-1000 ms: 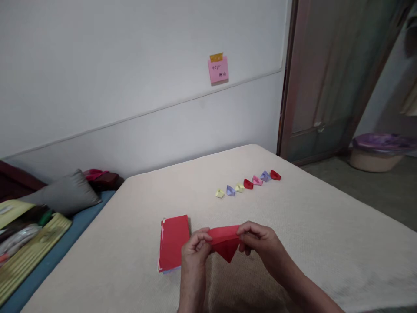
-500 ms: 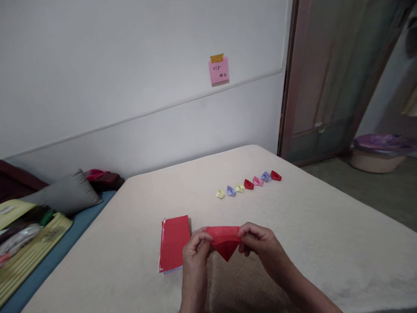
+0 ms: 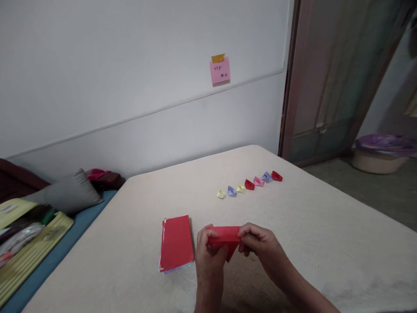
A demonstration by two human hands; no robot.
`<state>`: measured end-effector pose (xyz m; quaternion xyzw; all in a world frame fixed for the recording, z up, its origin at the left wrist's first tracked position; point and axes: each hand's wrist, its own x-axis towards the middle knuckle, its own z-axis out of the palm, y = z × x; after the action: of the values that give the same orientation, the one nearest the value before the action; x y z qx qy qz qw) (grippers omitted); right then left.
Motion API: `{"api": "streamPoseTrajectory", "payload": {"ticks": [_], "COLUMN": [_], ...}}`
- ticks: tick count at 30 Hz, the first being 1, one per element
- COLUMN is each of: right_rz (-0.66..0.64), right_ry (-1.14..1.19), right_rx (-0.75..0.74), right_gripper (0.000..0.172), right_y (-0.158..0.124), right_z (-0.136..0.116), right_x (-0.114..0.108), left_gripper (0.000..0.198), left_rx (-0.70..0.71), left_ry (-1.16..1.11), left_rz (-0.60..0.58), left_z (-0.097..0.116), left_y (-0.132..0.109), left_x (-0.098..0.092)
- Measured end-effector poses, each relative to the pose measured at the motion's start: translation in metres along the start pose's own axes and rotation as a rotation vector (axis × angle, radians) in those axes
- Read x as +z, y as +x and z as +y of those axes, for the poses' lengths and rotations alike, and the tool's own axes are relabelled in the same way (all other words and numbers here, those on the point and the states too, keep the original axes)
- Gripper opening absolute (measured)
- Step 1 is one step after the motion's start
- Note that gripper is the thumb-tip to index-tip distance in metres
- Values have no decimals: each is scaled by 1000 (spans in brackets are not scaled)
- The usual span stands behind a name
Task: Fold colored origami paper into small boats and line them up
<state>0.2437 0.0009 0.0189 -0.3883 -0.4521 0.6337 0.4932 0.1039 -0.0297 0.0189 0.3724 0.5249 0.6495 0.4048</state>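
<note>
A folded piece of red paper (image 3: 228, 234) is held up between both hands, its lower part coming down to a point. My left hand (image 3: 210, 256) grips its left end, with the thumb pressed over the front of the triangular part. At the right end, my right hand (image 3: 257, 239) pinches the paper between thumb and fingers. Left of the hands lies a stack of coloured paper (image 3: 177, 243) with a red sheet on top. Beyond the hands runs a slanting row of several small folded paper boats, among them a yellow boat (image 3: 221, 194) and a red boat (image 3: 276, 176).
The boats and stack lie on a cream-covered bed (image 3: 140, 208). A pink note (image 3: 220, 71) is taped to the white wall. On the left are a grey pillow (image 3: 71, 191) and a yellow box (image 3: 39, 239). A covered basin (image 3: 381, 156) stands on the floor at right.
My left hand has shifted right, and its thumb now crosses the front of the red paper, hiding part of the triangle. My right hand has stayed nearly where it was.
</note>
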Motion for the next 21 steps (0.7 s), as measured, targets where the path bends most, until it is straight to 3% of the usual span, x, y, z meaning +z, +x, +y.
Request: {"api": "streamPoseTrajectory", "payload": {"ticks": [8, 14, 21], "right_rz": [-11, -27, -33], "right_ry": [-28, 22, 58], "right_rx": [18, 61, 83], "right_gripper": [7, 8, 8], "right_y": [-2, -1, 1], "right_z": [-6, -6, -2], "right_x": [3, 0, -2], "left_gripper": [22, 28, 10], "left_rx": [-39, -79, -145], "left_ry": [-24, -126, -310], "left_rz": [-14, -61, -115], "left_z": [-3, 11, 20], "left_y": [3, 1, 3], "left_x": [-2, -6, -18]}}
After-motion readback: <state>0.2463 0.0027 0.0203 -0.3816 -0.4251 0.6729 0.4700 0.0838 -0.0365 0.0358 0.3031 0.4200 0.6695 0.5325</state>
